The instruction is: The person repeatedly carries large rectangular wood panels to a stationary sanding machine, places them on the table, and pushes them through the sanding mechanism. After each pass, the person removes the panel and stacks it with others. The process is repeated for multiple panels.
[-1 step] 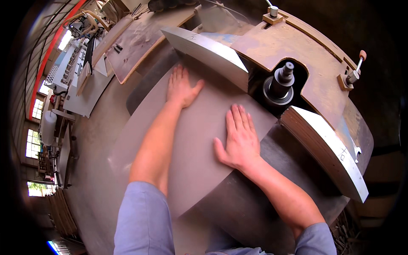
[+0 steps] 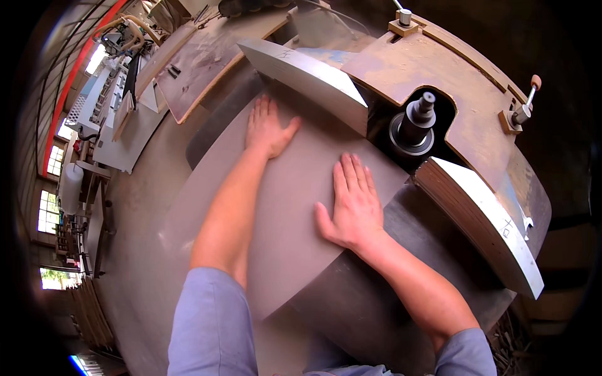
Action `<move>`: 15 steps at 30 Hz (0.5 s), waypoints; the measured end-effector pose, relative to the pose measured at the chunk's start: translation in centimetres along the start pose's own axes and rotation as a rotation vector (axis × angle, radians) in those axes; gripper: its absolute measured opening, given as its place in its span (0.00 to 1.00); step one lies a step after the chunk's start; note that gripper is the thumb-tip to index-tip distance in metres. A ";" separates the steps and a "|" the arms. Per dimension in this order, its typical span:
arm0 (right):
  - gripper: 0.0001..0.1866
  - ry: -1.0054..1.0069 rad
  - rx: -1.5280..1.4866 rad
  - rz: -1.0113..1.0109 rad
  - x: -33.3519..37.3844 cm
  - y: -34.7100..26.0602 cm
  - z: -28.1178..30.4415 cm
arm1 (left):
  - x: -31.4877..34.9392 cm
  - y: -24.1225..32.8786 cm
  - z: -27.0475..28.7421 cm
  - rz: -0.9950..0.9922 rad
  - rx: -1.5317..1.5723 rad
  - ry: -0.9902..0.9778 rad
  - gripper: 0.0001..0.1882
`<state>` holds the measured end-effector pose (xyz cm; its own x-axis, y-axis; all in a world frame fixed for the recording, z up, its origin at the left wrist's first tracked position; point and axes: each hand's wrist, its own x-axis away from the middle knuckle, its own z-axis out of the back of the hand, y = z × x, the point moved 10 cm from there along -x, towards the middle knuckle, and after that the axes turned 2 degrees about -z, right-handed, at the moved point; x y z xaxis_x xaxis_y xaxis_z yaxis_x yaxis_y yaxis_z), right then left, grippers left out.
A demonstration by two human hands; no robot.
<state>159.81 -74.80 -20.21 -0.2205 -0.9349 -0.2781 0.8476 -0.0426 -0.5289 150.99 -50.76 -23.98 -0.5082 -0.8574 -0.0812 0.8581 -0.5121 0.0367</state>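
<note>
A large flat grey-brown panel [image 2: 295, 200] lies on the dark metal machine table [image 2: 357, 301]. My left hand [image 2: 269, 128] rests flat on its far part, palm down, thumb out to the right. Closer to me and to the right, my right hand [image 2: 354, 207] presses flat near the panel's right edge, thumb spread to the left. The panel's far edge runs along a pale left fence [image 2: 307, 78]. Beyond my right hand, an upright dark spindle [image 2: 412, 125] stands in the gap between that fence and a right fence [image 2: 483, 219] with a layered edge.
Behind the fences is a dusty board [image 2: 470, 94] with a cutout around the spindle. Two clamps with handles, a far clamp [image 2: 403, 22] and a right clamp [image 2: 517, 116], sit along its back. A brown tabletop [image 2: 194, 69] stands at the far left, beside leaning panels [image 2: 135, 138].
</note>
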 end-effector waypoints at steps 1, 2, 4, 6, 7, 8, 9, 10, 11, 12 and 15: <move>0.39 -0.023 -0.006 -0.014 -0.3 0.0 -0.4 | -0.2 -0.2 0.2 -0.014 0.000 0.027 0.49; 0.40 -0.020 -0.002 -0.010 -0.6 -0.1 -0.5 | -0.4 -0.3 0.3 -0.028 0.001 0.054 0.48; 0.40 -0.016 0.003 -0.005 -1.1 -0.5 -0.8 | -0.7 -0.8 0.5 -0.042 0.003 0.084 0.48; 0.40 -0.012 0.011 0.001 -1.9 -0.8 -1.1 | -1.3 -1.5 0.6 -0.043 0.018 0.101 0.47; 0.40 -0.004 0.020 0.008 -2.3 -1.0 -1.4 | -1.6 -1.9 0.6 -0.041 0.006 0.093 0.47; 0.40 0.006 0.030 0.016 -2.8 -1.3 -1.6 | -2.0 -2.4 0.6 -0.039 0.002 0.092 0.47; 0.40 0.014 0.042 0.025 -3.3 -1.6 -2.0 | -2.5 -3.0 0.5 -0.031 -0.001 0.087 0.47; 0.40 0.013 0.045 0.026 -3.9 -1.8 -2.5 | -3.0 -3.6 0.3 -0.024 0.002 0.070 0.48; 0.40 0.015 0.049 0.025 -4.4 -2.0 -2.9 | -3.5 -4.3 0.1 -0.015 0.002 0.051 0.48; 0.40 0.023 0.061 0.028 -5.0 -2.2 -3.4 | -4.1 -5.0 -0.2 -0.009 0.002 0.032 0.49; 0.40 0.059 0.042 0.047 -6.4 -3.0 -4.2 | -5.6 -6.6 -0.2 -0.018 0.000 0.049 0.49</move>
<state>156.65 -67.16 -20.21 -0.2065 -0.9141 -0.3490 0.8771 -0.0149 -0.4801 148.22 -42.58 -23.98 -0.5190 -0.8448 -0.1302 0.8492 -0.5270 0.0344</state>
